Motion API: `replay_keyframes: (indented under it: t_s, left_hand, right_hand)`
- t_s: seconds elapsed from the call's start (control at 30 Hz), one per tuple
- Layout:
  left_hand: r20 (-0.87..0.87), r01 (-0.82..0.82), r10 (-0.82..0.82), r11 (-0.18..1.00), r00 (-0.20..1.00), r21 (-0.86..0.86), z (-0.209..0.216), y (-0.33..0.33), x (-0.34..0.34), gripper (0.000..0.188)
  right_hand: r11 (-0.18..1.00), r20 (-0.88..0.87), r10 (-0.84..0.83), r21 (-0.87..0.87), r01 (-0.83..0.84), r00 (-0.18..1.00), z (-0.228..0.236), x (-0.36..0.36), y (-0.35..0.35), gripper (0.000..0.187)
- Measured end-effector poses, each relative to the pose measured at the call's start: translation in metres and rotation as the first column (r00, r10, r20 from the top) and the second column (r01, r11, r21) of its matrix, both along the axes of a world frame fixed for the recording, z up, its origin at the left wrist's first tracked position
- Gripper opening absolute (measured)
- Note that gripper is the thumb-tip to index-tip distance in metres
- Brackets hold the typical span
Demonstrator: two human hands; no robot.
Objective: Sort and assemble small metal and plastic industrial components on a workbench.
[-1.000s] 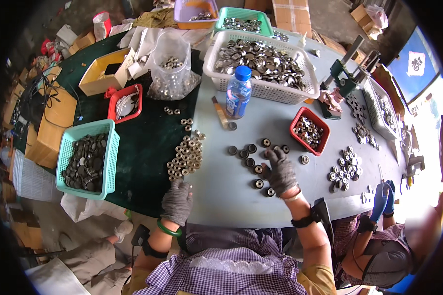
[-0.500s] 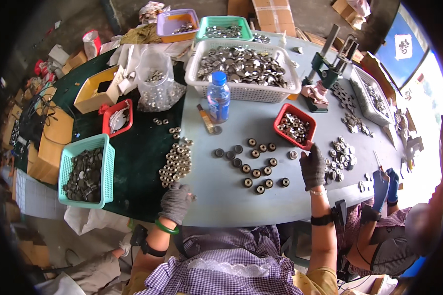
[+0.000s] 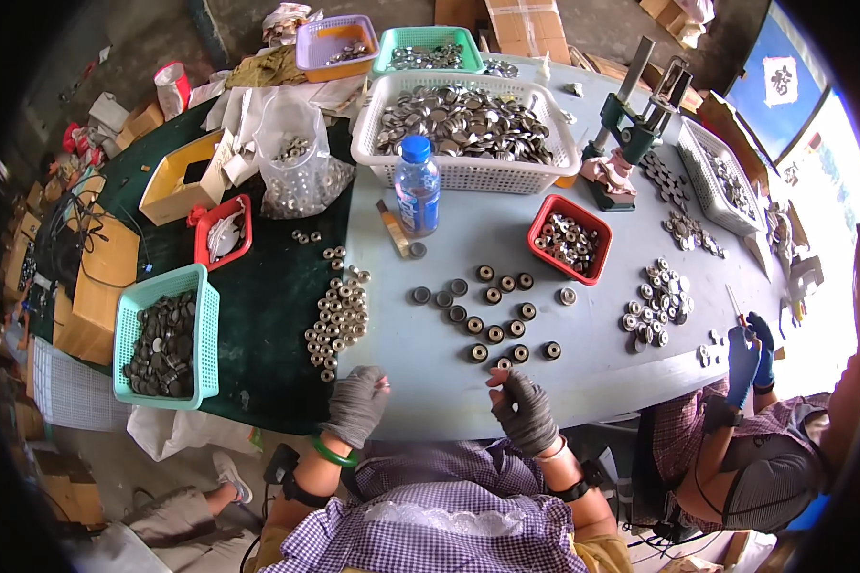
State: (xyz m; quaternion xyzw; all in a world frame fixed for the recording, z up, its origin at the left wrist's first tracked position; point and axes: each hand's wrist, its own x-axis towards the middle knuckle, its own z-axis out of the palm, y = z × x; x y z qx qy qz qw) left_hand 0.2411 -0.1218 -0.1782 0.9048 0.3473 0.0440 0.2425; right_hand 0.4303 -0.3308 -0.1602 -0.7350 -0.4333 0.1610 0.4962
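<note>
Sixteen dark round pieces [image 3: 495, 334] lie on the grey counter [image 3: 602, 382], ahead of the right hand [image 3: 527, 413]: twelve show a bright centre and four are plain grey. One silver ring [image 3: 567, 296] sits just right of them, below a red bowl [image 3: 545, 255] heaped with small metal parts too jumbled to count; a second red bowl [image 3: 244, 250] stands on the dark green surface at left. There is one bottle [image 3: 418, 196] with a blue cap; its blue label bears pale lettering too small to read. A white sheet [image 3: 780, 81] on the blue panel carries one large dark character. Both hands wear grey gloves with bare fingertips. The right hand is near the lowest dark pieces, fingers half curled; whether it pinches anything cannot be told. The left hand [image 3: 357, 401] is loosely curled, fingertips turned inward, near a cluster of small metal rings [image 3: 339, 310]; its contents, if any, are hidden.
</note>
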Motion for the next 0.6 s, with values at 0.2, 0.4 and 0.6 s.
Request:
replay_keyframes:
  t_s: [0.2, 0.4, 0.6]
  left_hand:
    - [0.344, 0.111, 0.507, 0.433, 0.791, -0.895, 0.044, -0.041, 0.035, 0.017]
    - [0.200, 0.175, 0.557, 0.098, 0.806, -0.980, 0.062, -0.053, 0.053, 0.020]
    - [0.291, 0.307, 0.495, 0.052, 0.819, -0.950, 0.056, -0.053, 0.057, 0.024]
  right_hand:
    - [0.993, -0.075, 0.038, 0.117, -0.029, 0.996, 0.025, -0.026, 0.012, 0.034]
    - [0.986, 0.200, 0.038, 0.153, -0.070, 0.979, 0.045, -0.021, 0.023, 0.051]
    - [0.958, 0.389, 0.097, 0.213, -0.192, 0.916, 0.039, -0.015, 0.028, 0.059]
